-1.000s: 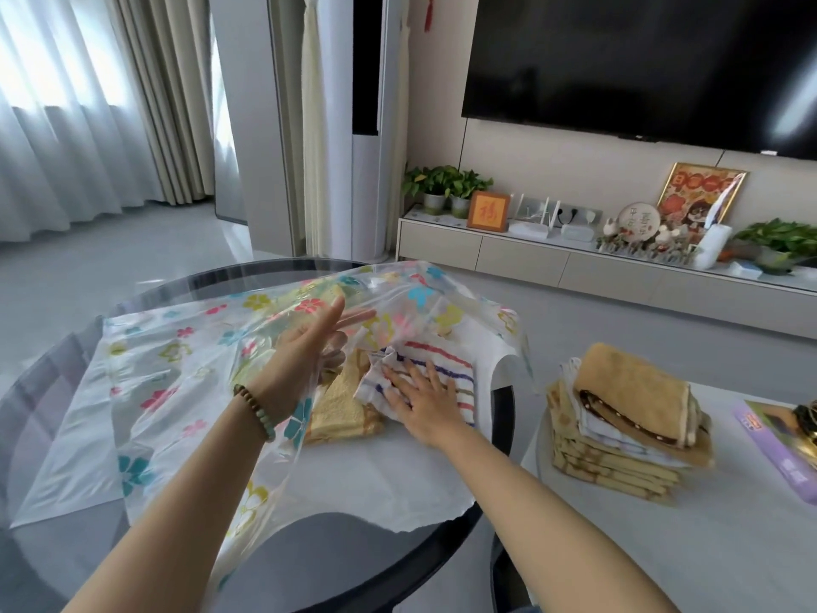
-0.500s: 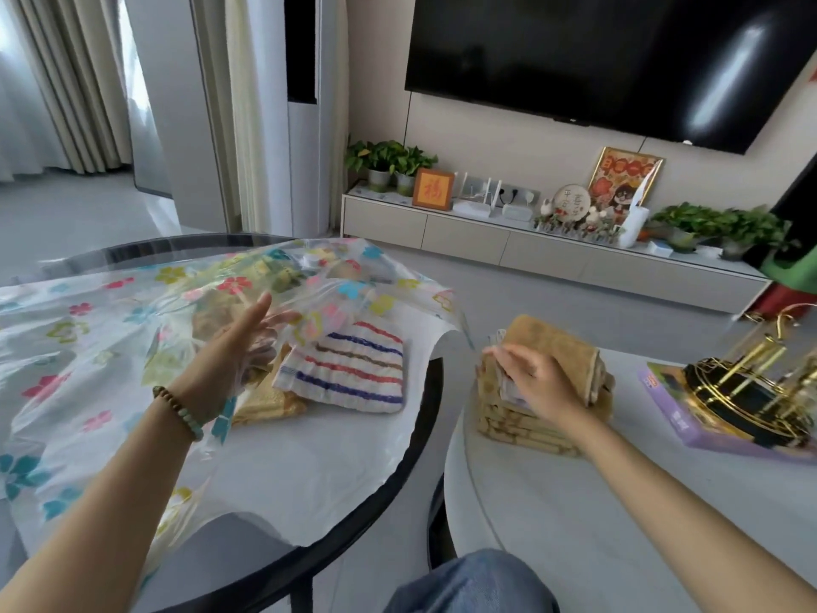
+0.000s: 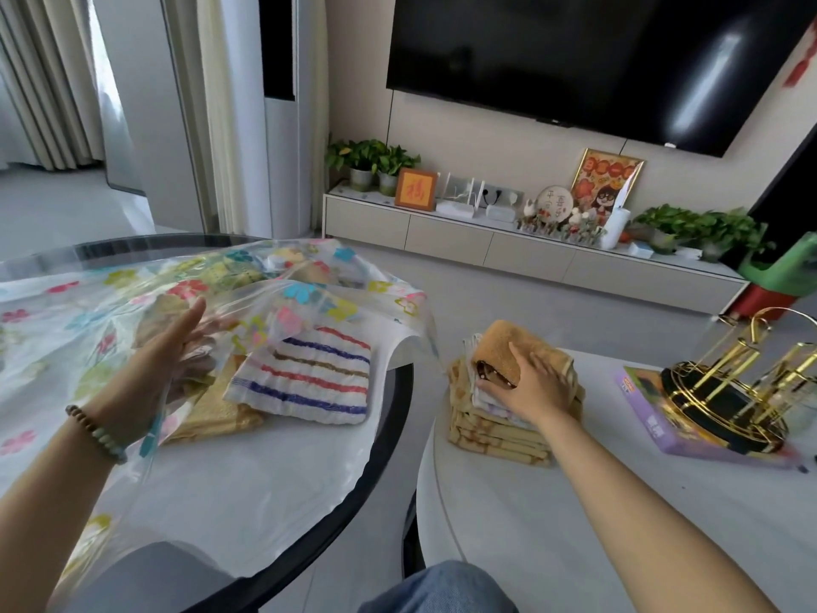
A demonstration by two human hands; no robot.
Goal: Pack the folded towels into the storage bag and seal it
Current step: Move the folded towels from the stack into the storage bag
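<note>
A clear storage bag (image 3: 88,311) printed with coloured flowers lies on the round glass table (image 3: 389,440). My left hand (image 3: 163,365) lifts its upper sheet, keeping the mouth open. Inside the mouth lie a white towel with red and blue stripes (image 3: 309,382) and a yellow towel (image 3: 216,409) beneath it. On the white table (image 3: 552,546) to the right stands a stack of folded towels (image 3: 495,431). My right hand (image 3: 530,391) rests on the top tan towel (image 3: 508,351) of that stack, fingers curled around its near edge.
A purple box (image 3: 663,426) and a gold wire rack (image 3: 742,391) sit on the white table's right side. A narrow gap separates the two tables. My knee in jeans (image 3: 437,590) is below. A TV cabinet (image 3: 508,245) stands behind.
My right hand left the striped towel in the bag, crossed to the stack on the white table and settled on the top tan towel. My left hand kept holding the bag open.
</note>
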